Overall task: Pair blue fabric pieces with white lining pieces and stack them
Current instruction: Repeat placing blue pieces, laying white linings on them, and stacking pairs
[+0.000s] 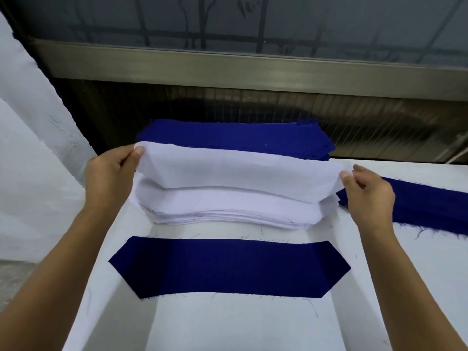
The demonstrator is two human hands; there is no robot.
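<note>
Both my left hand (111, 171) and right hand (367, 191) pinch the top white lining piece (240, 171) by its ends, lifting it flat off the lining stack (228, 211), likely for the near blue fabric piece (228, 267).

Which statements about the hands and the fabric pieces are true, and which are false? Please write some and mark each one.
1. The left hand and the right hand each pinch one end of the top white lining piece. True.
2. A blue stack lies beyond the white stack. True.
3. The single blue piece is covered by white lining. False: it lies bare and flat on the table, nearer the person than the white stack.
4. The right hand holds blue fabric. False: it pinches the top white lining piece; the blue strips lie on the table to its right.
</note>
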